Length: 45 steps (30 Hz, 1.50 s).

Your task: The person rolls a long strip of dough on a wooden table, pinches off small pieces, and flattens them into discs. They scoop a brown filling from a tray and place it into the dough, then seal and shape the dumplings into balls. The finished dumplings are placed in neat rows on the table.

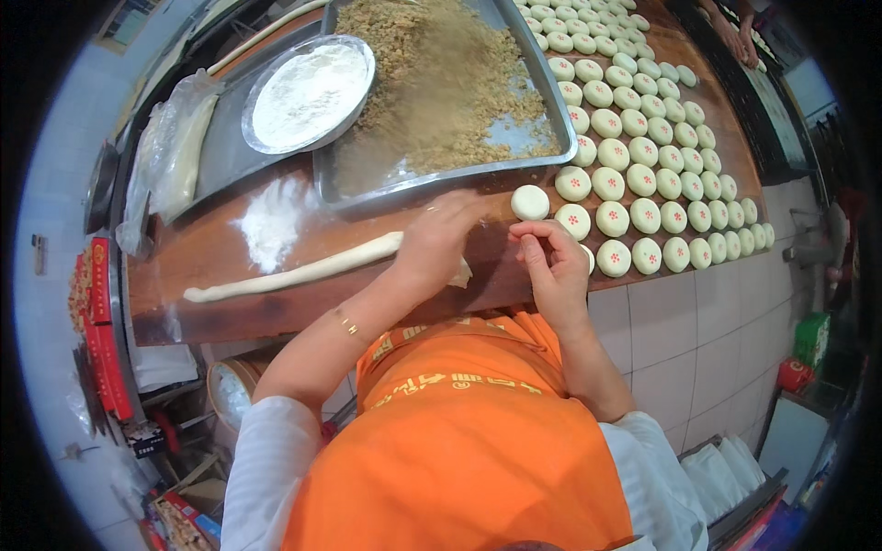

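Observation:
My left hand, its fingers blurred, is over the right end of a long dough rope on the wooden table. A thin pale flap of dough shows beneath its palm edge. Close to the table's front edge, my right hand has its thumb and fingers curled together; whether anything small is inside is hidden. Just above those fingers sits a plain white round cake without a stamp. To the right stand rows of pale round cakes, many stamped with a red flower.
A metal tray of crumbly brown filling lies beyond my hands. A bowl of white flour overlaps its left side. Loose flour and plastic-wrapped dough are leftward. Another person's hands show at far upper right.

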Tool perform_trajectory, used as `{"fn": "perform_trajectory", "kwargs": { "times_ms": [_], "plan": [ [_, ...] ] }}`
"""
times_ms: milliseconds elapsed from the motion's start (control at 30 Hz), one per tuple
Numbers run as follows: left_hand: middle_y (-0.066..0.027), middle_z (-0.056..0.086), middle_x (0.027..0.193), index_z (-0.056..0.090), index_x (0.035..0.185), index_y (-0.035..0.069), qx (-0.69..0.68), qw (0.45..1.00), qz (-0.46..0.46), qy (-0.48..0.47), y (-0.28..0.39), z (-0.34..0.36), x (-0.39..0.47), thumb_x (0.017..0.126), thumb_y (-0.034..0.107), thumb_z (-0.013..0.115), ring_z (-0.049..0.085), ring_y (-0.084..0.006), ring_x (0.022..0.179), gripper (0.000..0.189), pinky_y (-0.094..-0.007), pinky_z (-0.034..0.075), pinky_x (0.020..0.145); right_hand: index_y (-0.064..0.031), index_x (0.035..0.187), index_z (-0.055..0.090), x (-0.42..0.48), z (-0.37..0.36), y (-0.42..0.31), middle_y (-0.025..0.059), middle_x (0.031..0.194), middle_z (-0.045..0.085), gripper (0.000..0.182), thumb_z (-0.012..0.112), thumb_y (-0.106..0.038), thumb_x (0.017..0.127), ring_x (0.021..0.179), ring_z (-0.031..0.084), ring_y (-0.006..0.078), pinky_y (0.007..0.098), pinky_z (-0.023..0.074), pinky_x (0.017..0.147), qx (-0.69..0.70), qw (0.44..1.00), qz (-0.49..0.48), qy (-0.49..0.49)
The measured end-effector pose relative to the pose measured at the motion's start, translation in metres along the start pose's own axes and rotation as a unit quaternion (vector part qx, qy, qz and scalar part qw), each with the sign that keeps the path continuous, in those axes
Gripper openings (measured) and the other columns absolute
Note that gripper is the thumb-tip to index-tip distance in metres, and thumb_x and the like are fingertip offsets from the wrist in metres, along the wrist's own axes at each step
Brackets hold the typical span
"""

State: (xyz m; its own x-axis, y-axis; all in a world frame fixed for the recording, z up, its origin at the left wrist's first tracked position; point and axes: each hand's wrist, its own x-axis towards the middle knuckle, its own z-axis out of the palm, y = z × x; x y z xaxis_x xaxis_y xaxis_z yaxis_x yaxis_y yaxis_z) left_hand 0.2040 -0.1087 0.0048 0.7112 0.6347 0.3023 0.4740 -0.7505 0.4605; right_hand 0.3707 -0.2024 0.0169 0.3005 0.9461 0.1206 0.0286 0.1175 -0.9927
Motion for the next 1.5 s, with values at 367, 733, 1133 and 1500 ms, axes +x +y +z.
{"fn": "perform_trajectory", "kwargs": {
  "times_ms": [367, 733, 1133, 1500],
  "plan": [
    [-0.0170, 0.027, 0.151, 0.043, 0.140, 0.015, 0.031, 0.982, 0.090, -0.163, 0.013, 0.016, 0.018, 0.080, 0.037, 0.067, 0.026, -0.0343, 0.140, 0.068, -0.0546, 0.025, 0.108, 0.0007, 0.102, 0.061, 0.001, -0.014, 0.008, 0.0048, 0.092, 0.061, 0.012, 0.052, -0.002, 0.094, 0.075, 0.056, 0.0079, 0.0200, 0.0463, 0.066, 0.028, 0.999, 0.022, 0.027],
    [-0.0153, 0.022, 0.154, 0.039, 0.143, 0.018, 0.044, 0.987, 0.101, -0.113, 0.011, 0.017, 0.026, 0.092, 0.041, 0.043, 0.022, -0.0311, 0.142, 0.056, -0.0528, 0.012, 0.113, -0.0001, 0.101, 0.062, 0.020, 0.031, -0.023, 0.0133, 0.090, 0.065, 0.020, 0.055, 0.004, 0.083, 0.083, 0.065, 0.0237, 0.0308, 0.0505, 0.076, -0.024, 0.989, -0.109, -0.100],
    [-0.0180, 0.028, 0.150, 0.035, 0.145, 0.016, 0.110, 0.991, 0.011, -0.077, 0.017, 0.019, -0.015, 0.086, 0.050, 0.057, 0.025, -0.0341, 0.139, 0.071, -0.0546, 0.019, 0.111, 0.0070, 0.128, 0.044, 0.151, 0.016, 0.035, 0.0288, 0.130, 0.047, 0.050, 0.058, -0.012, 0.084, 0.125, 0.041, 0.0422, 0.0437, 0.0332, 0.107, -0.448, 0.858, -0.244, -0.060],
    [-0.0170, 0.031, 0.148, 0.039, 0.142, 0.016, 0.085, 0.993, -0.014, -0.078, 0.017, 0.020, -0.017, 0.088, 0.051, 0.054, 0.027, -0.0335, 0.139, 0.066, -0.0558, 0.020, 0.110, 0.0037, 0.131, 0.044, 0.172, 0.105, 0.033, 0.0296, 0.134, 0.043, 0.046, 0.052, -0.018, 0.091, 0.123, 0.042, 0.0431, 0.0445, 0.0339, 0.106, -0.500, 0.840, -0.097, -0.189]
  ]
}}
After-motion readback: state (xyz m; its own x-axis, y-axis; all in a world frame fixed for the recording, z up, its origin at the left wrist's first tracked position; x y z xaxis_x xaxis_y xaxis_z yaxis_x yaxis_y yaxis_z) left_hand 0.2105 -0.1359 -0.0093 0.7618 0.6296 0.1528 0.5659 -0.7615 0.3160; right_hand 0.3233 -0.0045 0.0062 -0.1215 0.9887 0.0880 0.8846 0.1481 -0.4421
